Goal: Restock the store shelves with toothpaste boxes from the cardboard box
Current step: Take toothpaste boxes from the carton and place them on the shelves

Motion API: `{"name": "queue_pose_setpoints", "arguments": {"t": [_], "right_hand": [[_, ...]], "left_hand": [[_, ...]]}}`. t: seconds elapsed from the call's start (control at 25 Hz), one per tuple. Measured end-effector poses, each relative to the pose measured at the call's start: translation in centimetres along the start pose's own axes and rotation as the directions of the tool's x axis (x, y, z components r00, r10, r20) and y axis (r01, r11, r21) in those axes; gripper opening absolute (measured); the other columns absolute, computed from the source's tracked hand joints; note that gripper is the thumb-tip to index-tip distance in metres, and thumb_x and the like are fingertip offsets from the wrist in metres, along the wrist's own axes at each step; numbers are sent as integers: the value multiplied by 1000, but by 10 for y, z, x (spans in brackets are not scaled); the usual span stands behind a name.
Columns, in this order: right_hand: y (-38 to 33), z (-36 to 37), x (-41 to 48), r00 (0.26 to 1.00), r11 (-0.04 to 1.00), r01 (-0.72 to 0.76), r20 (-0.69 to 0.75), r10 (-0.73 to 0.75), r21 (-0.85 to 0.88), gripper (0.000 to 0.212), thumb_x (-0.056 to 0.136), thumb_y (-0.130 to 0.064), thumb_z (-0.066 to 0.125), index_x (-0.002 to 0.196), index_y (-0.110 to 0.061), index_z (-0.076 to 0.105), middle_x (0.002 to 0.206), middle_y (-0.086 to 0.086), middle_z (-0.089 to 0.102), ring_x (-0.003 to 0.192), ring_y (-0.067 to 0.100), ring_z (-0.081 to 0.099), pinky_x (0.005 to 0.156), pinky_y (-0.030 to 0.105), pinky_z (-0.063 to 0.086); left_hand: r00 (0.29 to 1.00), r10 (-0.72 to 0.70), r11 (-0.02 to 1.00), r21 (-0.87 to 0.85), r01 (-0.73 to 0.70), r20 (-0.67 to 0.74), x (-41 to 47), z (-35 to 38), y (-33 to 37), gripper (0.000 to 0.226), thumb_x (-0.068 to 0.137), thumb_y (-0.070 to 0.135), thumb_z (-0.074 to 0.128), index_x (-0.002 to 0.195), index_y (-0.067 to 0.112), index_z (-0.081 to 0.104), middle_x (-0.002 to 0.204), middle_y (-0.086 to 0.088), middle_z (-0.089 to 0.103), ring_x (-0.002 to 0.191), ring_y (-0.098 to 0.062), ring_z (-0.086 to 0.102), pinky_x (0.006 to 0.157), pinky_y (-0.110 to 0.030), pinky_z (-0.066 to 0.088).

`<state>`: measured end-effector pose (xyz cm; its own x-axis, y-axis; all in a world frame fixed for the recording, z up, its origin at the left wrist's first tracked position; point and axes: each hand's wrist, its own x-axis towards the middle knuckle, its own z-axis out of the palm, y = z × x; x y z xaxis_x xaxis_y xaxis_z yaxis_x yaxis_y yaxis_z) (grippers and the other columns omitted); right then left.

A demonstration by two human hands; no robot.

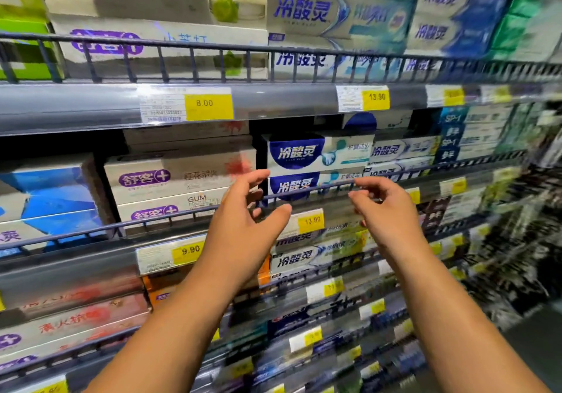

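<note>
Two bare forearms rise from the bottom of the frame toward the middle shelf. The left hand (243, 213), centre frame, is spread with the thumb well apart from relaxed fingers and carries nothing. The right hand (384, 207), just right of centre, has its fingers loosely curled with thumb and forefinger close together. It holds no box, and whether its fingertips touch the wire rail (307, 190) cannot be told.

Between and just behind the hands, behind that rail, sits a stack of toothpaste boxes (316, 155) with dark blue labels, lying flat with their long faces outward. A dark gap shows above the stack, under the shelf edge (91, 103) that crosses the upper part of the frame. A yellow price tag (310, 220) sits just below the left hand's thumb. To the left stand cream boxes with purple labels (170, 176). The cardboard box is not in view.

With both hands empty at the stack, this looks like the moment between placements, either a box just set down or the row being squared up. The next move likely means going to the cardboard box for more stock, then lifting each box over the rail and laying it flat on the stack, label forward, aligned with those below.
</note>
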<state>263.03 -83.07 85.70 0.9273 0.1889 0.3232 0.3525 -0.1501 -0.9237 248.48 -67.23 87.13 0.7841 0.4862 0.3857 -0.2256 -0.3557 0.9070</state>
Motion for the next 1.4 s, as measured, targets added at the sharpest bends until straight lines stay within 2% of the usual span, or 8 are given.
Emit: {"name": "queue_pose_setpoints", "arguments": {"t": [0.08,0.24,0.48,0.6,0.84,1.04,1.24,1.4], "right_hand": [[9,-9,15,1000,1000,10,-20,-10,-16,21,86,-15,64,106,-23,62,75,-6,54,65,13,51,62,30,44],[19,-15,45,999,999,44,5,-44,-25,25,88,-21,64,111,-24,57,77,-1,60,65,13,54,67,31,45],[31,-20,82,993,993,115,-15,-116,-38,24,89,-29,62,111,-19,59,72,-3,59,67,12,56,65,28,46],[34,-18,90,992,992,126,33,-125,-31,27,90,-31,63,113,-19,61,71,-2,58,68,12,56,72,32,50],[39,-20,101,988,988,144,64,-141,-48,27,90,-31,63,113,-17,65,73,-5,59,66,6,54,63,22,46],[43,-20,107,991,994,104,83,-105,14,25,87,-33,66,107,-18,68,80,-1,65,78,22,66,80,46,57],[43,-21,106,991,995,104,84,-104,10,18,87,-31,66,102,-21,68,83,2,67,78,24,66,80,46,57],[42,-22,103,991,994,106,80,-107,13,14,87,-28,66,99,-21,68,82,-2,66,77,21,66,79,43,57]], "left_hand": [[999,-12,1000,10,12,-29,3,12,-1,45,84,19,70,118,41,51,118,20,57,118,0,52,99,-20,43],[993,-29,999,34,33,-111,9,31,-3,50,83,19,70,126,36,50,120,14,61,120,-2,52,100,-26,43],[976,-6,994,102,29,-217,14,57,-2,55,85,14,68,133,28,45,119,15,61,99,16,56,86,-11,44],[966,-6,994,108,35,-259,16,61,-2,54,85,13,67,133,27,46,120,17,60,103,14,56,94,-20,46],[951,-7,986,156,58,-308,16,72,-2,53,85,15,68,131,28,46,116,23,60,110,10,55,99,-26,45],[945,-32,989,129,77,-324,17,75,-1,51,85,13,68,129,28,47,117,19,61,104,12,57,98,-26,48],[944,-53,986,132,101,-326,18,73,-5,53,85,18,68,132,29,46,123,18,58,119,5,50,104,-35,45],[941,-61,984,135,112,-333,19,71,-5,50,85,20,68,129,34,46,121,19,59,120,1,50,106,-38,43]]}}
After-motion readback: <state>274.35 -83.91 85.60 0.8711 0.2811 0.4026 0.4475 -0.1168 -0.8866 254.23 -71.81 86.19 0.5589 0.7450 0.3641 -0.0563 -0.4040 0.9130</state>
